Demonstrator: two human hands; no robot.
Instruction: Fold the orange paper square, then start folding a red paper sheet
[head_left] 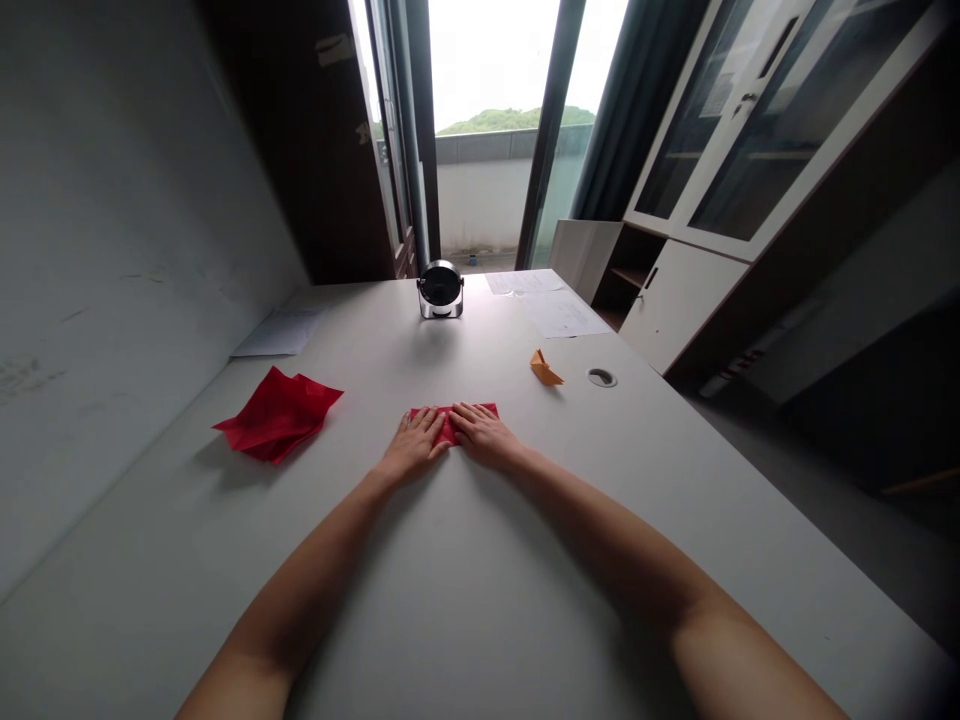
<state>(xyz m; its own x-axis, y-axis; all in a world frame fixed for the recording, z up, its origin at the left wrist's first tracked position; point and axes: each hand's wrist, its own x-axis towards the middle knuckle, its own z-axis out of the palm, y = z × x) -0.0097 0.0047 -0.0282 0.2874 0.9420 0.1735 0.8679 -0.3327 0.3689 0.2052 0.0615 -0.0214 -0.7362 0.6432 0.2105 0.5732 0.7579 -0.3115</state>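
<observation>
A folded piece of red paper (448,432) lies flat on the white table, partly covered by both hands. My left hand (414,441) rests on its left part, fingers stretched out and pointing away from me. On the right part lies my right hand (484,434), its fingers also extended and pressed flat against the paper. The fingertips of the two hands are close together near the far edge. Further left sits a crumpled stack of red paper (279,415). An orange folded paper boat (545,369) stands to the right, beyond my right hand.
Beyond the hands stands a round black and silver device (440,290) on a bracket. Printed sheets (559,308) lie at the far right, and another sheet (279,332) sits by the left wall. A cable hole (601,378) is set into the table (450,600) near its right edge.
</observation>
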